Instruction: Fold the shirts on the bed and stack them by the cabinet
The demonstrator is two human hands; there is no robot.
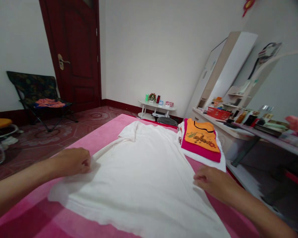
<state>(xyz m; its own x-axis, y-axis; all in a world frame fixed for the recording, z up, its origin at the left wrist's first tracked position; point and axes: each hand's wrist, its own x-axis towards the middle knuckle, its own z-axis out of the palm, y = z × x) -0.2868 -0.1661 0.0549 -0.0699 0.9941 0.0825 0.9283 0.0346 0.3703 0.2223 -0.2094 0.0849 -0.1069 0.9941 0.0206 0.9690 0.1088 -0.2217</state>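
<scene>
A white T-shirt (144,172) lies spread over the pink bed cover (106,129), one short sleeve showing on the far left and its hem towards me. My left hand (73,162) is closed with curled fingers on the shirt's left edge, where the cloth is slightly lifted. On the opposite side, my right hand (212,181) pinches the right edge of the shirt. Beyond that hand sits a stack of folded clothes, with an orange garment (201,135) on top, a magenta one (198,151) under it and white ones below.
A dressing table (238,132) with a red basket (217,113) and bottles runs along the right. Against the back wall stands a low white table (156,105). A folding chair (37,89) holding pink cloth is by the dark red door (76,56); a yellow stool (0,123) is at far left.
</scene>
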